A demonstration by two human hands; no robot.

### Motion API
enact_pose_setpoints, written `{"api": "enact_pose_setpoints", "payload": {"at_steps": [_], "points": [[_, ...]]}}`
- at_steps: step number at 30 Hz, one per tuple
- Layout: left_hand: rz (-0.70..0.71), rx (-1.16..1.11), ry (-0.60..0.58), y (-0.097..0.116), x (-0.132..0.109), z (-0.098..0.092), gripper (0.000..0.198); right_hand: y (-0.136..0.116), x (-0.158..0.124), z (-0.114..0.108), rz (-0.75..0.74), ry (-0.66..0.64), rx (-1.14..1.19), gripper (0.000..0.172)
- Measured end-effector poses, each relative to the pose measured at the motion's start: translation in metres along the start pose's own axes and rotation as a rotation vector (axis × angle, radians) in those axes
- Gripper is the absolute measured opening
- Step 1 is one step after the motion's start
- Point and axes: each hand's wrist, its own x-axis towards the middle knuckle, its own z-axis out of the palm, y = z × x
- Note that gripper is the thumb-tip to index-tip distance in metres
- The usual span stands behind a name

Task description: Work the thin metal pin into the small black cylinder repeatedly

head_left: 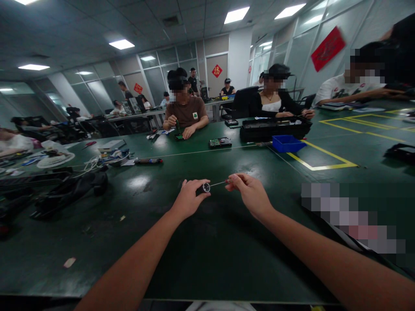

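Observation:
My left hand (189, 199) is closed around a small black cylinder (206, 187), whose pale ringed end faces right. My right hand (251, 193) pinches a thin screwdriver (218, 184) by its reddish handle. The metal shaft points left, with its tip at the ringed end of the cylinder; I cannot tell whether it is inside or only touching. Both hands are held over the green table (207, 255), and most of the cylinder is hidden by my left fingers.
Across the table are a hard drive (219, 142), a blue bin (288, 143) and a long black casing (275, 129). A dark pen-like tool (148, 161) and black parts (73, 190) lie to the left. A co-worker (186, 108) handles a green board opposite.

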Motion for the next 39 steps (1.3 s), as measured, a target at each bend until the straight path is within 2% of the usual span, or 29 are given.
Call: {"api": "enact_pose_setpoints", "payload": {"at_steps": [9,14,17,19,22,24,27,32,35,39], "points": [[-0.003,-0.013,0.006,0.001,0.001,-0.001,0.037,-0.003,-0.001,0.004,0.038,0.008,0.1,0.031],[0.004,0.022,-0.009,0.0,0.0,-0.001,0.039,-0.012,-0.004,0.002,-0.018,-0.04,-0.026,0.029],[0.014,0.041,0.0,-0.002,-0.001,0.0,0.039,-0.016,-0.008,0.003,-0.063,-0.085,-0.017,0.023],[0.022,0.047,-0.003,-0.002,-0.001,0.001,0.039,-0.017,-0.01,0.004,-0.068,-0.097,-0.043,0.026],[0.041,0.046,-0.015,-0.002,-0.002,0.002,0.038,-0.015,-0.011,0.007,-0.071,-0.038,-0.199,0.034],[0.048,0.04,-0.018,-0.001,-0.003,0.002,0.038,-0.013,-0.01,0.007,-0.098,0.013,-0.261,0.03],[0.047,0.027,-0.015,-0.001,-0.003,0.003,0.039,-0.01,-0.01,0.007,-0.116,0.008,-0.202,0.018],[0.046,0.017,-0.023,-0.004,-0.002,0.004,0.039,-0.011,-0.009,0.006,-0.126,-0.048,-0.201,0.024],[0.037,0.025,-0.019,-0.004,-0.001,0.004,0.038,-0.01,-0.007,0.009,-0.076,0.016,-0.078,0.018],[0.075,0.039,0.023,-0.002,0.001,0.001,0.038,-0.003,0.003,0.01,0.095,0.033,0.304,0.026]]}}
